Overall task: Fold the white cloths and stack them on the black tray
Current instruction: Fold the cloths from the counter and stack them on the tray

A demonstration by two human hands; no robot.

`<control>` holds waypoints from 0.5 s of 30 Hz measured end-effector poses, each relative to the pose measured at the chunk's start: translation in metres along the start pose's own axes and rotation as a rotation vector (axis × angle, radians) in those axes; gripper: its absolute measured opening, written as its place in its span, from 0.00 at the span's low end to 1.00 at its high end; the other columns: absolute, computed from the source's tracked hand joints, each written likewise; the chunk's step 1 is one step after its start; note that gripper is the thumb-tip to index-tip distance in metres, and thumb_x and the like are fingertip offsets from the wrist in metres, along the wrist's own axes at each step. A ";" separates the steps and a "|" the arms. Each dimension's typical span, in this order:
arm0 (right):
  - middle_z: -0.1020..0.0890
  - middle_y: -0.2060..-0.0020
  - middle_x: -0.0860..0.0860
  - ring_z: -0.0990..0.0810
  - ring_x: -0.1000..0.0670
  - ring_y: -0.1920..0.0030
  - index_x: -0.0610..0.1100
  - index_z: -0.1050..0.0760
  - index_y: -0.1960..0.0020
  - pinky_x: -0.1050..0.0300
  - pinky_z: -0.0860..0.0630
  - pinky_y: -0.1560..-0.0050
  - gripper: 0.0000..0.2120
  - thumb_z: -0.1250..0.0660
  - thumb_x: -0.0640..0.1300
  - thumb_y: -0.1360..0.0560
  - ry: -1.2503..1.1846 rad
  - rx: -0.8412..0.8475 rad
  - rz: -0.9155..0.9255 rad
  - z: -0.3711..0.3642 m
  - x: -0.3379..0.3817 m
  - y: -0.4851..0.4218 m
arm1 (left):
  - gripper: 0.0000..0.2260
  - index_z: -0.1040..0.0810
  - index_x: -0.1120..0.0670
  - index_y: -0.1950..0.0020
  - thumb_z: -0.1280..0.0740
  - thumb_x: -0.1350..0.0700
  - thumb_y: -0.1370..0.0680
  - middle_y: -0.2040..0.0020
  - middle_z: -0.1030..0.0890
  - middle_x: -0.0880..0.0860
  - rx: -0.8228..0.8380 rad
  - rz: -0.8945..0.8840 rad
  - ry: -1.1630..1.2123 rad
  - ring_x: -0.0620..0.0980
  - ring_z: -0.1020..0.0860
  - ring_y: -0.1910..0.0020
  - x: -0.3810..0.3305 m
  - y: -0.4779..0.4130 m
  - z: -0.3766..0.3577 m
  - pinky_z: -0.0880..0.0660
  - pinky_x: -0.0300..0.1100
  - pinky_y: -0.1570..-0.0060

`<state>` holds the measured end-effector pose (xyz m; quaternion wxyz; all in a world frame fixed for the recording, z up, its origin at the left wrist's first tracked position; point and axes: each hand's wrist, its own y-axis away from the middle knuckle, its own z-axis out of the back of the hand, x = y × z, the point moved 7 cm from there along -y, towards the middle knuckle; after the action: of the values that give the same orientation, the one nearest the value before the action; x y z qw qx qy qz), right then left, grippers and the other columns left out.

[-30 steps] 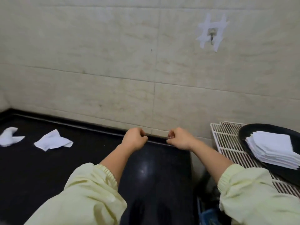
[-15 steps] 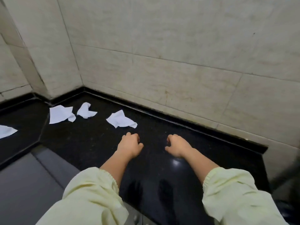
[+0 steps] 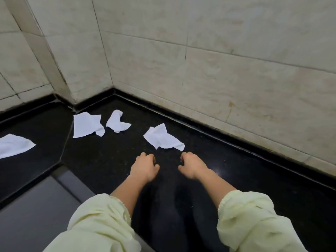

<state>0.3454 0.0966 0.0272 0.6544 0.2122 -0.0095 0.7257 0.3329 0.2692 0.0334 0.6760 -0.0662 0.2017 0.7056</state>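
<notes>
- A pale tiled wall (image 3: 218, 60) fills the upper part of the view and turns a corner at the back left.
- A glossy black counter (image 3: 109, 160) runs along the foot of the wall, with a joint line angling across it at the left.
- A grey surface (image 3: 36, 206) lies below the counter's near-left edge.
- 2 pale yellow sleeves, the left sleeve (image 3: 98, 224) and the right sleeve (image 3: 254, 220), reach in from the bottom, with bare forearms ahead of the cuffs.
- The left hand (image 3: 144, 167) and the right hand (image 3: 193, 165) sit side by side over the counter, knuckles up, fingers curled in and holding nothing.
- 4 white cloths lie unfolded on the counter:
  - the far-left cloth (image 3: 12, 145) is cut by the picture's edge;
  - the flat cloth (image 3: 86, 125) lies near the back corner;
  - the nearest cloth (image 3: 162, 138), rumpled, lies just beyond both hands, its corner close to the right hand's knuckles;
  - the crumpled cloth (image 3: 117, 121) sits just right of the flat one.
</notes>
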 end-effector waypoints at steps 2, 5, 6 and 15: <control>0.27 0.39 0.43 0.27 0.41 0.40 0.40 0.29 0.41 0.49 0.27 0.42 0.16 0.36 0.48 0.24 -0.003 0.020 -0.010 -0.004 0.003 -0.026 | 0.13 0.25 0.53 0.40 0.38 0.51 0.22 0.40 0.29 0.55 0.021 0.013 0.009 0.55 0.27 0.41 0.007 -0.027 -0.003 0.26 0.49 0.45; 0.27 0.39 0.43 0.27 0.42 0.40 0.40 0.30 0.40 0.50 0.27 0.43 0.15 0.37 0.47 0.24 -0.011 0.028 -0.032 -0.008 0.002 -0.058 | 0.14 0.26 0.53 0.38 0.38 0.50 0.22 0.39 0.29 0.54 0.030 0.022 0.037 0.54 0.29 0.39 0.014 -0.058 -0.011 0.26 0.48 0.45; 0.27 0.39 0.43 0.27 0.42 0.40 0.40 0.30 0.40 0.50 0.27 0.43 0.15 0.37 0.47 0.24 -0.016 0.030 -0.042 -0.010 0.000 -0.068 | 0.15 0.27 0.52 0.37 0.38 0.50 0.22 0.39 0.30 0.54 0.037 0.029 0.047 0.54 0.29 0.39 0.016 -0.069 -0.014 0.26 0.47 0.44; 0.28 0.38 0.46 0.30 0.45 0.37 0.41 0.31 0.36 0.51 0.27 0.41 0.16 0.39 0.46 0.22 -0.061 -0.044 -0.073 -0.024 -0.007 -0.121 | 0.15 0.30 0.52 0.36 0.37 0.53 0.23 0.39 0.31 0.52 0.018 0.073 0.107 0.51 0.31 0.39 0.042 -0.134 -0.035 0.26 0.44 0.49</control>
<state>0.4542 0.1140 -0.0284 0.6845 0.2199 -0.0378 0.6940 0.4545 0.2955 -0.0396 0.6388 -0.0904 0.2464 0.7232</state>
